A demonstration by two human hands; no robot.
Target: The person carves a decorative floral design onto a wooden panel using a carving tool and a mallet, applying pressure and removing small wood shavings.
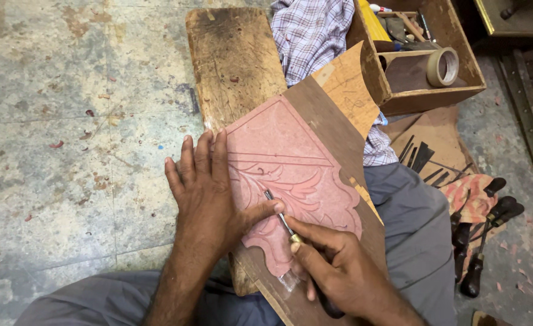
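I see my right hand (339,268) with its fingers clamped around a slim carving chisel (277,211), gripping it like a pen near the brass ferrule; the metal tip rests on the leaf pattern cut into the pink carved panel (284,163). My left hand (209,193) lies flat on the left edge of that panel, fingers together and pointing away from me, with the thumb stretched out to the right so that it touches the chisel's blade.

The panel sits on a brown backing board (333,121), which in turn rests tilted across a worn wooden bench (233,54) and my lap in grey trousers (417,229). The carved leaves run along the panel's lower half, below a straight incised line; the upper half is a plain pointed field.

Off the board's right edge, a row of dark-handled chisels (481,241) lies on a patterned cloth (475,193) on the floor. Beyond the board's far corner stands a wooden toolbox (429,90) with a roll of tape (443,66) inside, beside a checked shirt (312,33).
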